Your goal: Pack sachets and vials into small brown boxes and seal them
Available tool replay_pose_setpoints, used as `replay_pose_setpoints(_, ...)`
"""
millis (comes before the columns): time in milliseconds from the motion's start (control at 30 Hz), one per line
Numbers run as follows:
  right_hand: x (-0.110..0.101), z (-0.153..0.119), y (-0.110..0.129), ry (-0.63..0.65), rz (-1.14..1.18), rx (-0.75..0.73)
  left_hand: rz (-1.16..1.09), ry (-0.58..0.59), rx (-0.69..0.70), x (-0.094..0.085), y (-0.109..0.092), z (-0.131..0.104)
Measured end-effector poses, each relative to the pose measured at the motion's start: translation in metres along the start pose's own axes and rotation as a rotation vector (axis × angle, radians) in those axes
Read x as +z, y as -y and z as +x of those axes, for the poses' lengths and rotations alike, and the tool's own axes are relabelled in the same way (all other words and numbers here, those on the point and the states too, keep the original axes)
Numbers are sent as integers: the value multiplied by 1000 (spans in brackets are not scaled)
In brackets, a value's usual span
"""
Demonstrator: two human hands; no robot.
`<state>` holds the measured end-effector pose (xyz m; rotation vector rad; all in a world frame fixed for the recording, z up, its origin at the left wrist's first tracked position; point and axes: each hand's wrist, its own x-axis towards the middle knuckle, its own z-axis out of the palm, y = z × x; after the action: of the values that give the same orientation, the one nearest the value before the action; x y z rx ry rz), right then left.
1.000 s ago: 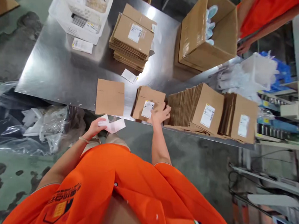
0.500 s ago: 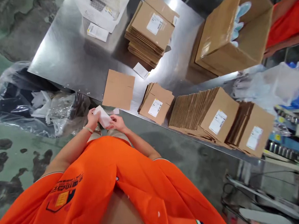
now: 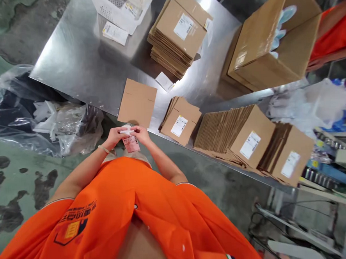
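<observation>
Between my two hands, in front of my waist, is a printed label (image 3: 131, 144), its lower part hanging down with the text side showing pinkish. My left hand (image 3: 115, 137) pinches its upper left edge, and my right hand (image 3: 141, 133) pinches the upper right. A white piece of paper shows between the fingertips; whether it is backing or part of the label I cannot tell. Just beyond my hands, a flat cardboard sheet (image 3: 137, 102) without a label lies at the table's edge. To its right leans a small batch of labelled flat cartons (image 3: 180, 119).
On the metal table (image 3: 77, 53) stand a stack of flat cartons (image 3: 181, 27), a white basket (image 3: 131, 24), loose labels (image 3: 114, 33) and long carton rows (image 3: 228, 130). An open box (image 3: 256, 50) stands near a co-worker's arm (image 3: 333, 29). A bag-lined bin (image 3: 43, 114) is at left.
Both hands have moved slightly right and forward. The white paper held between them has turned, and a printed face now shows hanging below the fingers.
</observation>
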<state>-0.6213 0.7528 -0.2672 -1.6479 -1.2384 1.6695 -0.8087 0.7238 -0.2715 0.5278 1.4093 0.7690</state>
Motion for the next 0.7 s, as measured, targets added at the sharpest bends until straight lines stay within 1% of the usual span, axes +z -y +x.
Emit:
replay_pose_setpoints(100, -6, 0, -2, -39, -8, -17, 50, 11, 0, 6, -8, 9)
replay_pose_setpoints(200, -10, 1, -5, -98, -58, -86, 63, 6, -13, 13, -12, 16)
replay_pose_setpoints(300, -17, 7, -9, -126, -126, -129, 18, 7, -100, 18, -12, 19)
replay_pose_setpoints(400, -26, 19, -10, -100, -131, -74, -21, 6, -160, 20, -10, 20)
replay_pose_setpoints(467, -30, 26, -11, -54, -85, 0, -15, -9, -130, 22, -9, 21)
replay_pose_setpoints(533, -31, 31, -12, 7, -41, 39, 19, -43, -74, 23, -9, 24)
replay_pose_setpoints(600, -29, 30, -13, 51, -28, 24, 61, -71, -36, 26, -10, 28)
replay_pose_setpoints(700, -24, 24, -16, 4, -70, -14, 81, -85, -49, 30, -12, 34)
